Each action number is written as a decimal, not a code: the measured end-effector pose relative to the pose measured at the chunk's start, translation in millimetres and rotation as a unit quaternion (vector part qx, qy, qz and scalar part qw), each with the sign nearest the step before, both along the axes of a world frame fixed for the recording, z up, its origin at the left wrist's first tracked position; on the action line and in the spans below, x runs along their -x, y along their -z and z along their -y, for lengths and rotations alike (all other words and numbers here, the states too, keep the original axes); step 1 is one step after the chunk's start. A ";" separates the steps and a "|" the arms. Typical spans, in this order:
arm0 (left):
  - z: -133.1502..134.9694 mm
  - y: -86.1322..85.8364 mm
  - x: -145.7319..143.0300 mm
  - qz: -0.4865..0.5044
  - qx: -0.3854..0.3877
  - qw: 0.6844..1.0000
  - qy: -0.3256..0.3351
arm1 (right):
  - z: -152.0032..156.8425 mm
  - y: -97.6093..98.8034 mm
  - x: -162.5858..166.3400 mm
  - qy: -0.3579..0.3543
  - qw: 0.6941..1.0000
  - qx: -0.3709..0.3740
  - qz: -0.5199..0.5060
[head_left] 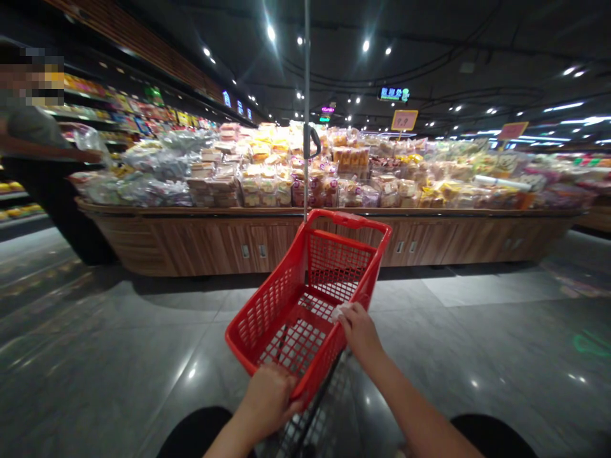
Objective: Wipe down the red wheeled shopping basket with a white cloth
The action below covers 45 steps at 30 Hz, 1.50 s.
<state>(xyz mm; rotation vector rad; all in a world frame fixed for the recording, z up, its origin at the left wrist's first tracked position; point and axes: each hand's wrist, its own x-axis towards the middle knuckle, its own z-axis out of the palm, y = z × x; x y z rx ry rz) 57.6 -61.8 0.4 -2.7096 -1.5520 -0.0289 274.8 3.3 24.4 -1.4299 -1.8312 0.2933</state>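
A red plastic shopping cart with latticed sides stands right in front of me, its basket holding nothing that I can make out. My left hand is closed over the near rim of the cart; its fingertips are partly hidden. Against the right-hand rim, my right hand pinches a crumpled white tissue. The cart's red handle bar is at its far end, toward the display counter.
A wood-panelled display counter piled with bagged goods runs across behind the cart. A thin grey pole rises at it. At the left, a person stands beside the counter near stocked shelves. Grey tiled floor surrounds the cart.
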 end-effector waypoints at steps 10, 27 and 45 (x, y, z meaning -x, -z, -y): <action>-1.3 -3.0 23.3 0.042 0.009 0.999 0.019 | 22.1 5.6 18.6 -0.077 0.997 -0.008 0.030; -13.8 -35.1 -48.0 0.075 0.049 0.961 -0.260 | 24.6 10.2 51.3 -0.067 0.998 -0.003 -0.005; -12.6 -22.1 -19.1 0.027 -0.026 0.965 -0.258 | 12.3 7.5 31.4 -0.065 0.998 -0.027 0.003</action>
